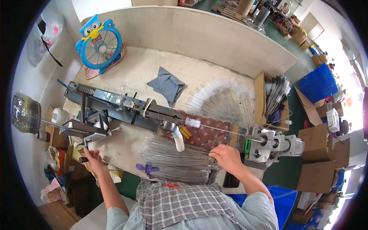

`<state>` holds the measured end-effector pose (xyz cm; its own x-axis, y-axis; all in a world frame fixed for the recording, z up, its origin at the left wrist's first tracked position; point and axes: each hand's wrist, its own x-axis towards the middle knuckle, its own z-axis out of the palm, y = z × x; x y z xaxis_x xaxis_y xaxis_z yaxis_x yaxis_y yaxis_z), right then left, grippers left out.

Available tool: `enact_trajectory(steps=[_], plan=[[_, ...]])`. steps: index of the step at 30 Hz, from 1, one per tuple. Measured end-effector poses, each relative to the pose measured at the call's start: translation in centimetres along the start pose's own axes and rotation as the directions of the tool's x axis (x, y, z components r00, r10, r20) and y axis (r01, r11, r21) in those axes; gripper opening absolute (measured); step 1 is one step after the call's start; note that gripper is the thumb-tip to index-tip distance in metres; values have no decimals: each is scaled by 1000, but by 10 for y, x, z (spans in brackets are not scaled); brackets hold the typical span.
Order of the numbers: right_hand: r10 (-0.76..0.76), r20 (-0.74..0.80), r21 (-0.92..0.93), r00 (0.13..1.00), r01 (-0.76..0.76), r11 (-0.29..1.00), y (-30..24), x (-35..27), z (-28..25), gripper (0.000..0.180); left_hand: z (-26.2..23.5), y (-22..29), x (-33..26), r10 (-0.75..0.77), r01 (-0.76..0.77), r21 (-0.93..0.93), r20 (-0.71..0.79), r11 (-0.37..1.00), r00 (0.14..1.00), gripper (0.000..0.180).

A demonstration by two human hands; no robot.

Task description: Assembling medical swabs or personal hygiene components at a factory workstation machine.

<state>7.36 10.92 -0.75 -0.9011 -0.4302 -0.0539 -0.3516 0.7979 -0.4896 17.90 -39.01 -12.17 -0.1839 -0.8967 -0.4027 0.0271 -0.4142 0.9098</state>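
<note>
Premises: a small factory workshop producing wire brushes. Evidence follows. A pale wooden bench (214, 38) carries a long dark metal jig (122, 107) with a spring at its left end and a grey motor-driven chuck unit (274, 145) at its right end, a thin wire stretched between them. A fan-shaped pile of finished white bottle brushes (226, 99) lies at the far right of the bench, with more standing in a cardboard box (276, 99) beside it. A bundle of bare steel wires (176, 161) lies at the near edge. Cardboard cartons (318, 161) and blue plastic crates (318, 82) stand on the green floor to the right. Further work stations and seated workers show in the far right background.
</note>
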Motion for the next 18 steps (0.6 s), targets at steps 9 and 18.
enact_trajectory(steps=[9,18], plan=[[-32,-89,30,995,35,999,13,-6,-8,8,99,-31,-200,-408,450,143,710,882,574,39],[-149,-199,-3,969,151,989,22,-10,-9,5,170,-12,-309,-513,226,472,670,852,537,16]])
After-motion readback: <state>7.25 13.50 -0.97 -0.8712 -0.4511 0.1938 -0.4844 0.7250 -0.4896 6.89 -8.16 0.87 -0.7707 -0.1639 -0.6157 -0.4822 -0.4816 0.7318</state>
